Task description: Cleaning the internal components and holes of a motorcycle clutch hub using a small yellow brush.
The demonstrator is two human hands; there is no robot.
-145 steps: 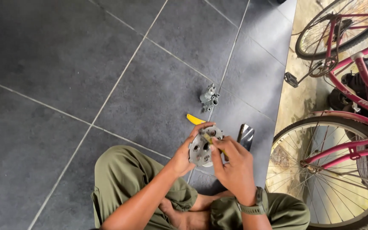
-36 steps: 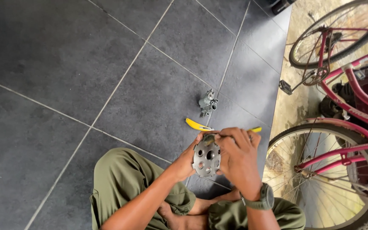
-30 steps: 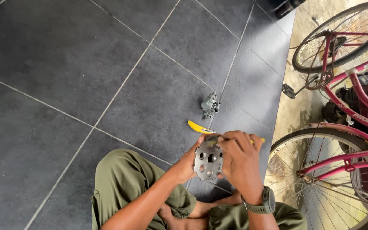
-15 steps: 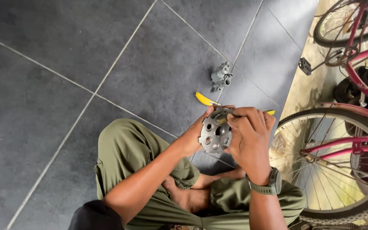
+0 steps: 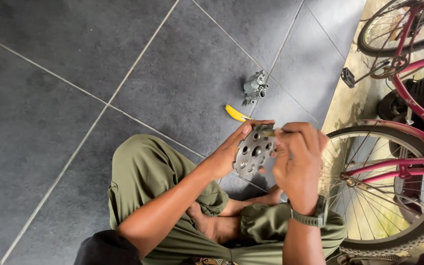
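Dark grey tiled floor (image 5: 74, 73); pink bicycle (image 5: 408, 152) right, perhaps parked.

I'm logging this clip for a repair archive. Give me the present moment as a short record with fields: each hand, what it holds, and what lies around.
left hand: grips the round metal plate by its edge, thumb on the upper rim
right hand: closed on a thin tool whose tip meets the plate's top edge
plate: grey, many round holes, held upright above the lap
floor: dark grey tiles
on the floor: small grey metal part; yellow-handled tool, partly hidden by the hands
right side: pink bicycle, wheel beside the right hand
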